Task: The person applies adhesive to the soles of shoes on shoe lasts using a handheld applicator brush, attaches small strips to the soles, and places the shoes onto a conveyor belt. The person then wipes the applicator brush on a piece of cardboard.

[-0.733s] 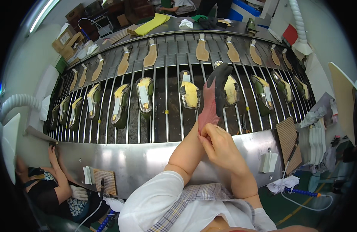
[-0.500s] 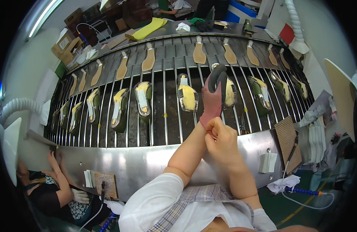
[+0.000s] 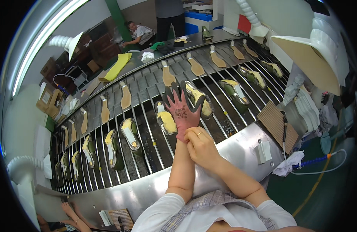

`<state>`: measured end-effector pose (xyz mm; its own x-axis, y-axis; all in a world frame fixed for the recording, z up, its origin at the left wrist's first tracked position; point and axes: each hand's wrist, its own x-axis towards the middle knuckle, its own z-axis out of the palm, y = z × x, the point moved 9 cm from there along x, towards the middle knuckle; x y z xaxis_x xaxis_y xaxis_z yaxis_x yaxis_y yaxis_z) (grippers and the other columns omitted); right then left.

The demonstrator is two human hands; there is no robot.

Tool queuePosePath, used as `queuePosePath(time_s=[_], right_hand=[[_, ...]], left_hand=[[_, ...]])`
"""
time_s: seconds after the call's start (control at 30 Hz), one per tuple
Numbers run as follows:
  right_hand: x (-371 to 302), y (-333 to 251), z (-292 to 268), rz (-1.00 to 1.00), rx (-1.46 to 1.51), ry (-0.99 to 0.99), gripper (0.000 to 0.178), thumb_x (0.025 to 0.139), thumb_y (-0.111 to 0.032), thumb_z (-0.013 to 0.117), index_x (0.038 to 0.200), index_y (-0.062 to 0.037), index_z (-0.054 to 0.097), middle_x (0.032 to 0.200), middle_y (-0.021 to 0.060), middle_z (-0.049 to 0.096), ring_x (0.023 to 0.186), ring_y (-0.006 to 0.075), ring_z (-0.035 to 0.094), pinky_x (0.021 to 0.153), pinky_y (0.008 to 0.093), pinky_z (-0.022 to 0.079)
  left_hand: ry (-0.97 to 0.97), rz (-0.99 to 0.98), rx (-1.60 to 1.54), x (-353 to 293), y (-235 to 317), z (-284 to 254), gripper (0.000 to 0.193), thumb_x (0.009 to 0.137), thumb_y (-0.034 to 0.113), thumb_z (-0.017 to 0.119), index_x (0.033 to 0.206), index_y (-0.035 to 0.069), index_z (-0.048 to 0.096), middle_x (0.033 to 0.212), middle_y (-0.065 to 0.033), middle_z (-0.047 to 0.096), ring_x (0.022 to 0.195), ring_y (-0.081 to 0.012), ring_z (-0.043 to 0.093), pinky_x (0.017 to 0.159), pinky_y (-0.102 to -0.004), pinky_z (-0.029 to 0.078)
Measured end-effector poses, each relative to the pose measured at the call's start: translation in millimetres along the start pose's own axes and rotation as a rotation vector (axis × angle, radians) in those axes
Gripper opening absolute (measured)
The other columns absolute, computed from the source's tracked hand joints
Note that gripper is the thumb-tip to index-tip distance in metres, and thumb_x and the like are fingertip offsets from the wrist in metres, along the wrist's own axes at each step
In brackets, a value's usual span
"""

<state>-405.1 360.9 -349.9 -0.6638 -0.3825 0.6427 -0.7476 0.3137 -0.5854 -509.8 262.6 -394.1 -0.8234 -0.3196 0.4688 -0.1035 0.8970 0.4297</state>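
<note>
My left hand [image 3: 185, 110] wears a pink work glove with dark grey fingertips. Its fingers are spread wide, and it holds nothing. My bare right hand [image 3: 201, 147], with a ring on one finger, pinches the glove's cuff [image 3: 181, 136] at the left wrist. Behind the gloved hand, on metal bars, lie upturned green shoe uppers with yellow undersides. One such shoe upper [image 3: 165, 120] is just left of the glove, and another shoe upper [image 3: 201, 101] is partly hidden by its fingers. A tan shoe sole [image 3: 168, 75] lies beyond the fingertips.
A steel ledge [image 3: 240, 145] runs along the near side of the rack. Corrugated cardboard [image 3: 278, 125] with a black-handled tool lies at right. White duct hoods [image 3: 312, 50] hang at the sides. A co-worker's arm [image 3: 72, 212] shows at lower left; other people are at the back.
My view has turned, tilting the rack. The gloved left hand has gone from fingers together to spread wide. My right hand still grips the cuff.
</note>
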Motion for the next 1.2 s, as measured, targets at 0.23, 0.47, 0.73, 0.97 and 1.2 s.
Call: queuePosePath(time_s=[0.23, 0.47, 0.73, 0.97, 1.2], right_hand=[[-20, 4, -3, 0.030, -0.030, -0.370, 0.021, 0.074, -0.004, 0.056, 0.094, -0.0031, 0.051, 0.078, 0.0156, 0.061, 0.078, 0.0315, 0.061, 0.072, 0.0408, 0.041], [16, 9, -29, -0.157, -0.631, -0.183, 0.034, 0.068, -0.010, 0.069, 0.097, -0.0028, 0.053, 0.065, 0.0062, 0.063, 0.063, 0.0263, 0.066, 0.062, 0.0332, 0.042], [32, 22, -32, 0.146, -0.388, -0.285, 0.014, 0.082, -0.021, 0.064, 0.085, -0.0069, 0.063, 0.071, 0.0160, 0.067, 0.071, 0.0340, 0.068, 0.068, 0.0442, 0.052], [15, -15, -29, 0.080, -0.283, -0.213, 0.014, 0.083, -0.015, 0.059, 0.090, -0.0029, 0.063, 0.070, 0.0182, 0.067, 0.068, 0.0367, 0.068, 0.065, 0.0465, 0.053], [-2, -23, -38, 0.013, -0.212, -0.096, 0.011, 0.085, -0.013, 0.058, 0.090, -0.0035, 0.059, 0.063, 0.0163, 0.064, 0.059, 0.0342, 0.066, 0.057, 0.0449, 0.052]], left_hand=[[-0.021, 0.334, 0.012, -16, 66, -7, 0.091, 0.070, 0.044, 0.080, 0.143, 0.008, 0.040, 0.146, -0.0209, 0.039, 0.135, -0.0462, 0.034, 0.113, -0.0614, 0.019], [-0.221, 0.714, 0.179, -32, 144, 35, 0.085, 0.071, 0.054, 0.073, 0.137, 0.008, 0.048, 0.142, -0.0199, 0.044, 0.135, -0.0426, 0.035, 0.113, -0.0606, 0.021], [-0.321, 0.940, 0.265, -62, 183, 27, 0.087, 0.068, 0.047, 0.079, 0.139, 0.008, 0.047, 0.146, -0.0206, 0.038, 0.138, -0.0428, 0.031, 0.114, -0.0617, 0.021], [-0.287, 1.050, 0.164, -57, 167, 33, 0.081, 0.070, 0.041, 0.078, 0.135, 0.001, 0.049, 0.145, -0.0258, 0.036, 0.138, -0.0460, 0.028, 0.114, -0.0627, 0.019], [-0.347, 0.893, 0.342, -35, 138, 62, 0.075, 0.064, 0.047, 0.078, 0.122, 0.003, 0.057, 0.114, -0.0179, 0.055, 0.118, -0.0389, 0.045, 0.111, -0.0624, 0.024]])
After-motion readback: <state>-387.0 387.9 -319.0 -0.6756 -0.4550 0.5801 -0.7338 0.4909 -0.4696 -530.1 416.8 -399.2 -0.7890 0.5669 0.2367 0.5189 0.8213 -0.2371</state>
